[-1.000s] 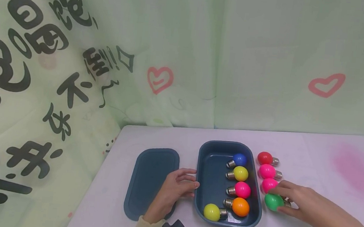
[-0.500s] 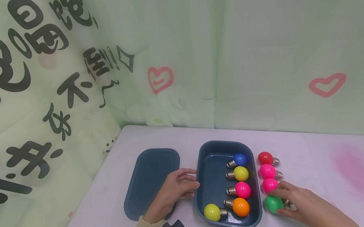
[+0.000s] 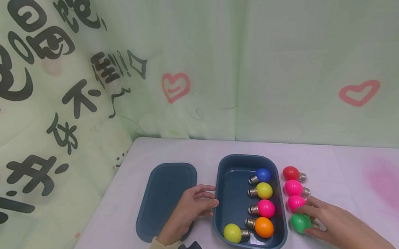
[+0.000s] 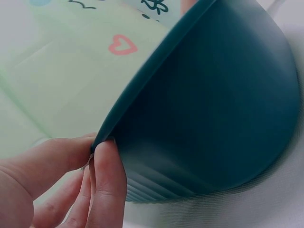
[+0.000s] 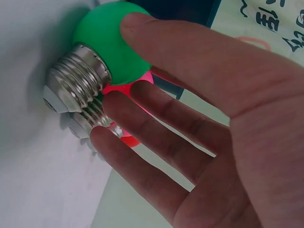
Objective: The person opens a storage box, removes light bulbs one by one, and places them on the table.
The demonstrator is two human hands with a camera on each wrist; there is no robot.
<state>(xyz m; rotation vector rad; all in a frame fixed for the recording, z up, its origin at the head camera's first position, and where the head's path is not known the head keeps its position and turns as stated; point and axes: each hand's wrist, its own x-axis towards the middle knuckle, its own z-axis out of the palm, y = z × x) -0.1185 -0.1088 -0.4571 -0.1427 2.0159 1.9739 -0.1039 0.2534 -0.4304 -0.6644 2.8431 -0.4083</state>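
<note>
My right hand (image 3: 323,220) is at a green light bulb (image 3: 300,222) lying just right of a blue box (image 3: 237,176). In the right wrist view the thumb lies on the green globe and the other fingers reach past its metal screw base; the index fingertip is hidden. My left hand (image 3: 193,208) pinches the left rim of the box between thumb and fingers, as the left wrist view shows. Inside the box lie a blue bulb (image 3: 263,174), a yellow bulb (image 3: 264,190), a pink bulb (image 3: 266,208), an orange bulb (image 3: 264,227) and another yellow bulb (image 3: 232,233).
Beyond the green bulb, two pink bulbs (image 3: 293,187) and a red bulb (image 3: 290,173) line the box's right side. A flat blue lid (image 3: 168,189) lies left of the box on the white tablecloth (image 3: 359,184). A printed curtain (image 3: 280,68) stands behind.
My right hand has stayed around the green bulb with only very slight shifts. The left hand, box and other bulbs look unmoved.
</note>
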